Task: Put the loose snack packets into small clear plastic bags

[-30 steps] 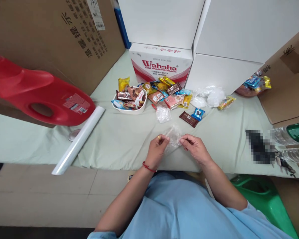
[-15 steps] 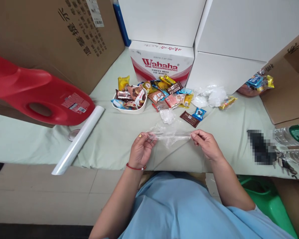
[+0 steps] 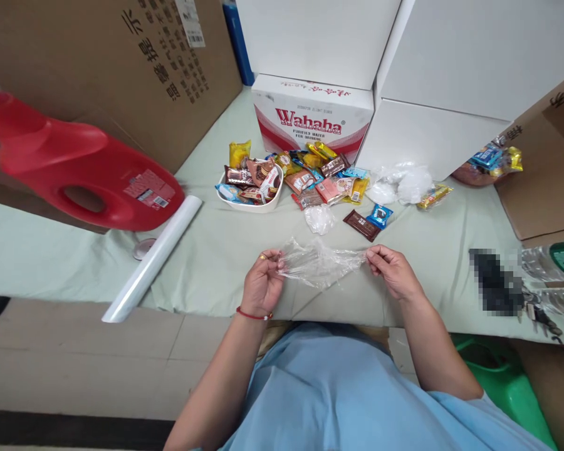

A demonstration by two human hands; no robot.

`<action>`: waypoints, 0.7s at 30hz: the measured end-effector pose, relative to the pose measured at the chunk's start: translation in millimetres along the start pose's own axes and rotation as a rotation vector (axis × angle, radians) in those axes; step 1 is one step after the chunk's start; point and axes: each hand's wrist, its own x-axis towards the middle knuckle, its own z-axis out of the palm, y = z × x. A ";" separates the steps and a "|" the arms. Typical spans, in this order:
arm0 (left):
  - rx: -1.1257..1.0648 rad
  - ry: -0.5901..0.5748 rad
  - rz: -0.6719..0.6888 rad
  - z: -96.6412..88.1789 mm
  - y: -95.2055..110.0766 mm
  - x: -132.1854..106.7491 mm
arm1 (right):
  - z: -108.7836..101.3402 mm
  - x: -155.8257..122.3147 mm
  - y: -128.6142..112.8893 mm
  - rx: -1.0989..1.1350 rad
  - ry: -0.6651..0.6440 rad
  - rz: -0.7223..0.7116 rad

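Note:
Between my two hands a clear plastic film cover (image 3: 322, 262) is stretched sideways above the table's front part. My left hand (image 3: 264, 282) pinches its left end, and my right hand (image 3: 390, 269) pinches the right end. Just beyond it lie a crumpled clear plastic cover (image 3: 319, 219), a brown wrapped bar (image 3: 361, 224) and a small blue packet (image 3: 380, 215). A white bowl (image 3: 254, 207) full of wrapped snacks stands farther back to the left. Beside it is a pile of wrapped snacks (image 3: 329, 188), with more crumpled plastic covers (image 3: 413, 183) to its right.
At the left are a large red jug (image 3: 98, 169) and a white roll (image 3: 153, 260) jutting past the table edge. A Wahaha box (image 3: 313, 119) and white boxes (image 3: 451, 75) line the back. Keys (image 3: 540, 314) and clear bottles (image 3: 559, 260) lie at right.
The plastic cover, earlier drawn into a narrow taut strip, is now spread wider and looser between my hands. My hands are slightly farther apart. The view has shifted a little.

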 end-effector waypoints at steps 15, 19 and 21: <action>0.526 0.101 0.121 25.1 -20.9 -15.4 | 3.8 -5.0 5.5 0.067 -0.036 0.092; 0.510 0.149 0.135 22.3 -15.8 -12.1 | -8.7 -3.8 7.2 0.085 -0.039 0.130; 0.459 0.156 0.147 22.2 -11.5 -11.9 | -14.9 -4.1 8.7 0.040 -0.057 0.129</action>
